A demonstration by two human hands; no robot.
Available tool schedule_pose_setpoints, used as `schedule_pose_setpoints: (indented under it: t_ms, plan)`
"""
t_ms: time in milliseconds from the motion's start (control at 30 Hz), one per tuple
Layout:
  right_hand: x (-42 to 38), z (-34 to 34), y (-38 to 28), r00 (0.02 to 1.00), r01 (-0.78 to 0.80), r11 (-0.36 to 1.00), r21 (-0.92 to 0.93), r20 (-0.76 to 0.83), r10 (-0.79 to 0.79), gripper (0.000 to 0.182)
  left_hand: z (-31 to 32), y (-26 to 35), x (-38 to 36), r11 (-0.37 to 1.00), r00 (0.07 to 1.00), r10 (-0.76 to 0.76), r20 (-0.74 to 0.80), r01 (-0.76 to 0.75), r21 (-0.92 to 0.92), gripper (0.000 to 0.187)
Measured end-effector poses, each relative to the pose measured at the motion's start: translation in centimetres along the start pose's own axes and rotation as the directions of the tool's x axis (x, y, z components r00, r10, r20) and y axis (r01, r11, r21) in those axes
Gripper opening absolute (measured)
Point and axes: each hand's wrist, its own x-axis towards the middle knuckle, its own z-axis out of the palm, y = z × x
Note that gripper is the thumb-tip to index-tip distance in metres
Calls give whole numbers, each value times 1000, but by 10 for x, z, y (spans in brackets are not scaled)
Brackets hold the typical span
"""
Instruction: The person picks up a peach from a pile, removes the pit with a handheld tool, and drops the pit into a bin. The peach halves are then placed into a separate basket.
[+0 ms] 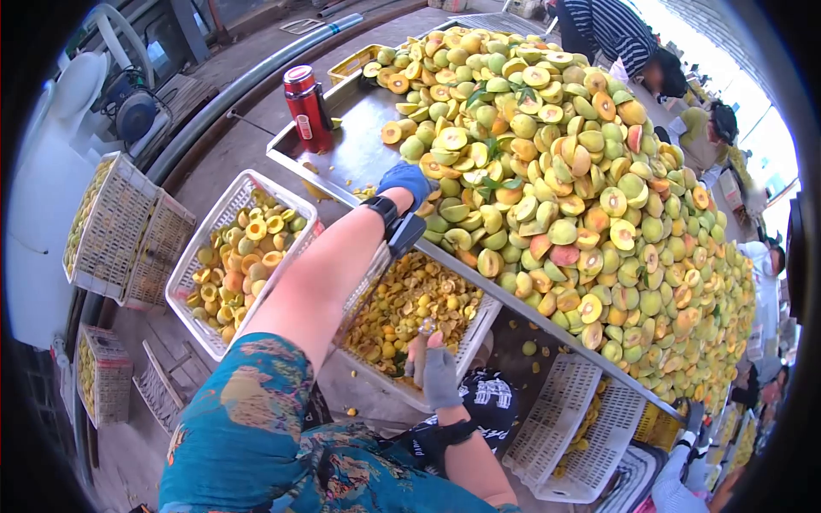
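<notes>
My left hand [409, 182], in a blue glove, reaches to the near edge of a large heap of halved yellow-green peaches [530, 162]. The heap lies on a metal table [363, 128]. The back of the hand hides most of its fingers, so I cannot see whether they grip a peach. Lower down, my right hand [440, 372] wears a grey glove with bare fingertips. Its fingers are closed round a small tool with a shiny metal end [427, 326]. Below that tool's end stands a white crate [479, 333] holding pits and fruit scraps.
A red thermos [308, 111] stands at the table's left corner. A white crate of peach halves [182, 282] is left of my forearm. More crates [111, 231] stand at far left, with others [556, 410] under the table. Several people [611, 34] are along the far side.
</notes>
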Motion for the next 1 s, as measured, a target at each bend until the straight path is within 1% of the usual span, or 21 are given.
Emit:
schedule_pose_setpoints:
  t_ms: [67,133,200,233,267,300,333,367,400,433,467,500,533,567,600,633,667,700,867,933,1000]
  plan:
    - [3,0,1,999,32,995,89,25,-35,57,22,4,20,998,996,-62,63,64,-21,57]
    - [4,4,-6,1000,15,998,-64,-7,-15,41,33,6,23,998,998,-56,-23,56,-23,60]
    - [4,5,-5,1000,2,1000,-30,-23,-3,28,41,1,21,998,996,-3,-89,-2,-61,67]
    - [3,4,-4,999,27,998,-55,-41,-29,27,30,3,4,944,990,89,-110,-119,-309,66]
    - [2,4,-3,997,52,996,-79,-58,-57,27,23,4,-12,816,973,173,-151,-227,-532,65]
    - [2,3,-1,994,86,992,-91,-59,-92,28,20,6,-25,792,981,128,-145,-189,-580,59]
    - [0,3,-3,993,93,992,-81,-60,-98,28,17,3,-46,542,985,167,-32,-119,-832,55]
    - [-2,2,-5,987,137,983,-123,-65,-146,31,11,4,-73,363,972,222,-80,-158,-918,53]
    - [-6,3,-7,980,175,971,-165,-68,-189,34,7,5,-102,167,956,262,-135,-183,-969,51]
    - [-12,8,-19,975,203,963,-179,-54,-216,32,8,0,-126,173,957,259,-131,-179,-968,51]
    - [-20,14,-31,976,200,964,-176,-52,-212,32,10,-5,-147,47,937,325,-128,-151,-987,47]
    - [-28,21,-44,926,349,883,-315,-27,-376,31,11,-8,-169,-81,912,388,-134,-111,-991,44]
    - [-36,28,-56,852,477,759,-443,20,-524,31,4,2,-195,-189,953,297,-58,-1,-982,44]
    - [-44,37,-68,798,542,685,-487,44,-601,31,3,5,-214,251,871,292,-395,-469,-847,49]
    - [-54,44,-77,802,535,688,-490,38,-597,31,3,6,-231,588,650,436,-622,-729,-350,57]
    - [-63,50,-86,770,560,629,-540,58,-636,31,-1,10,-249,583,649,439,-621,-732,-353,57]
    - [-69,55,-91,735,582,562,-588,84,-673,32,-8,14,-266,355,880,265,-394,-469,-809,62]
    - [-74,58,-92,734,580,544,-607,98,-673,34,-12,17,-281,15,978,202,-45,-49,-999,68]
    - [-94,72,-82,614,584,345,-735,122,-780,38,-25,21,-320,152,959,171,-228,-254,-955,77]
    - [-102,78,-85,741,498,416,-761,124,-660,36,-29,20,-323,193,959,178,-222,-255,-947,78]
    - [-108,83,-86,746,510,435,-742,130,-653,35,-33,18,-324,190,960,171,-221,-252,-949,79]
